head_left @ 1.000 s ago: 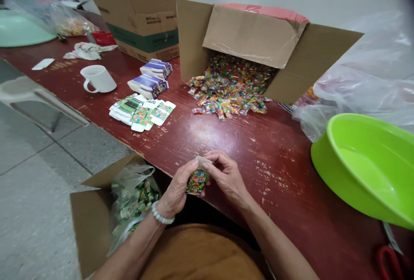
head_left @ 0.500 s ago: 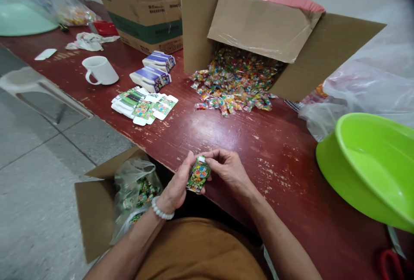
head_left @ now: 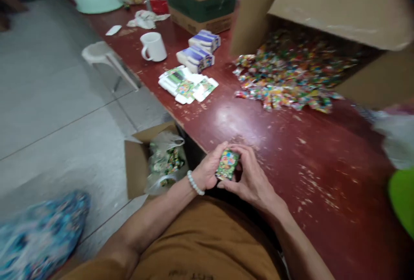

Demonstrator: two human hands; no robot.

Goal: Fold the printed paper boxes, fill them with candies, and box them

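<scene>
Between my hands is a small green printed candy box (head_left: 227,164), held just over the table's near edge. My left hand (head_left: 210,168), with a pale bead bracelet at the wrist, grips the box's left side. My right hand (head_left: 250,174) is curled round its right side, fingers at the top and thumb at the bottom edge. Flat green-and-white cartons (head_left: 187,85) lie stacked on the red table (head_left: 258,137) beyond. Wrapped candies (head_left: 291,77) spill out of a big cardboard box (head_left: 339,4) at the right.
Two bundles of purple-and-white cartons (head_left: 197,58) and a white mug (head_left: 153,47) stand farther back. Below the table edge, a floor carton (head_left: 136,170) holds a plastic bag of green packets (head_left: 173,161). A green basin (head_left: 403,198) is at right, a white stool (head_left: 100,53) at left.
The view has swung left, bringing blue patterned fabric into sight at lower left. My right fingers have shifted from pinching the box's top flap to spanning its top and bottom.
</scene>
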